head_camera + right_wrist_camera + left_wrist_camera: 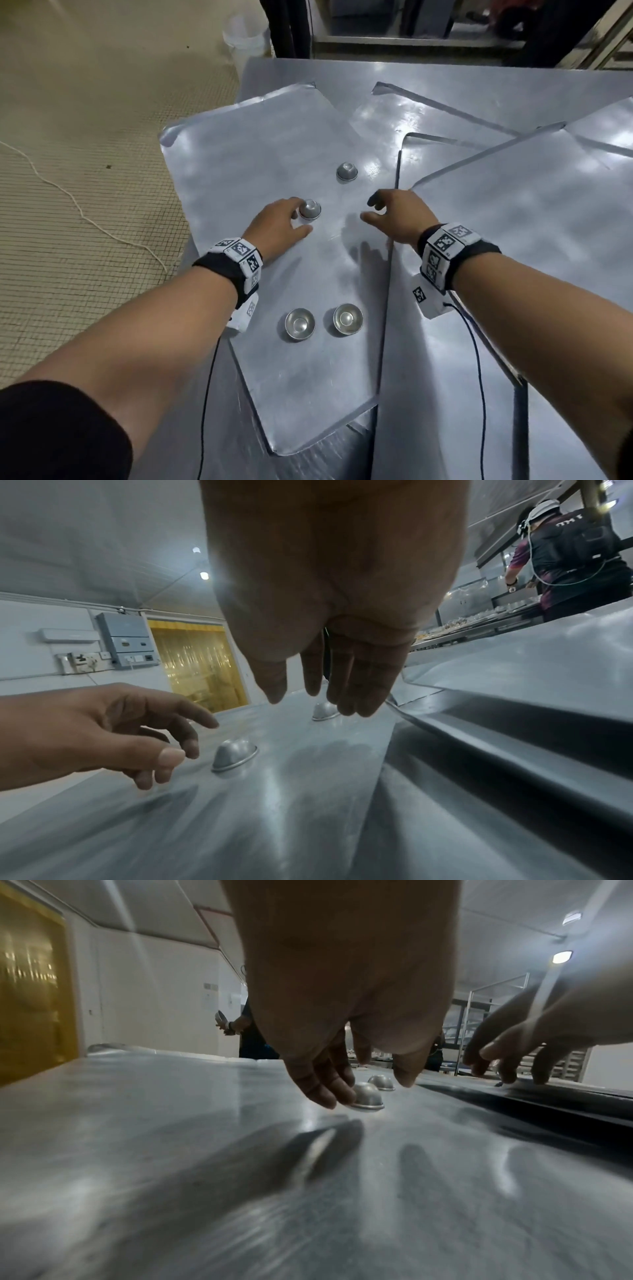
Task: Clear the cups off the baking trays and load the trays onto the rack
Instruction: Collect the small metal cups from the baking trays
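Mid-frame on the near tray (219, 164), the left hand (274, 222) reaches an upturned cup (310, 209), fingers loosely spread and holding nothing; it should pinch the dome low at the rim, as slick metal may skid. The right hand (397, 216) hovers relaxed and empty near a second cup (346, 171). Whether the fingertips touch the cup is unclear, and no rack can be made out.

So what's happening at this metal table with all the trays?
A person is clearing small metal cups off a baking tray. The left hand reaches the nearer upturned cup, fingers beside it, not yet gripping. The right hand hovers open, short of the farther upturned cup. Two upright cups sit nearer the person. Other trays lie overlapping alongside.
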